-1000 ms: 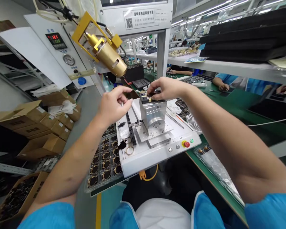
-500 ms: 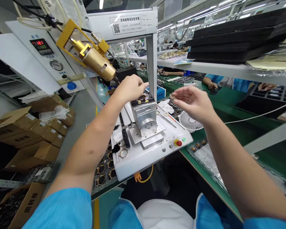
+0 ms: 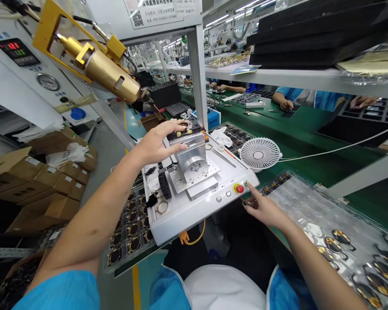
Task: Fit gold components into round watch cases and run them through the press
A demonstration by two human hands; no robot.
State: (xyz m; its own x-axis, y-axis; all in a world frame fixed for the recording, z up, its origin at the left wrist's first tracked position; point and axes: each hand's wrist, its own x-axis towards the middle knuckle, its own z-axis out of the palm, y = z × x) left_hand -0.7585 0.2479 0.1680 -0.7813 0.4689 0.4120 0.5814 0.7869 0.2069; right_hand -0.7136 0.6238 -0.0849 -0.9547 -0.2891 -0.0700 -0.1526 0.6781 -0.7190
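My left hand [image 3: 155, 142] lies along the left side of the metal fixture block [image 3: 194, 156], fingers stretched and thumb apart. Its fingertips reach the dark top plate [image 3: 197, 125], where a round part [image 3: 185, 125] sits, partly hidden by them. At the machine's front right corner, my right hand [image 3: 268, 210] has its index finger on the green-lit button [image 3: 246, 183]. Between its thumb and other fingers is a small round metal part [image 3: 249, 203], mostly hidden. The red stop button [image 3: 239, 188] is just left of that fingertip. Above left hangs a gold dispensing cylinder [image 3: 113, 77].
A copper-coloured ring [image 3: 162, 207] and a black strip [image 3: 164, 185] lie on the white machine base [image 3: 181, 217]. Tweezers [image 3: 224, 158] lie right of the fixture. A white fan [image 3: 260, 153] stands nearby. Trays of round parts flank the machine; a co-worker's hand [image 3: 286, 104] rests across the bench.
My right hand has come down from beside the fixture to the green button, still carrying the small part. My left hand has lowered and straightened its fingers at the fixture. The view has shifted.
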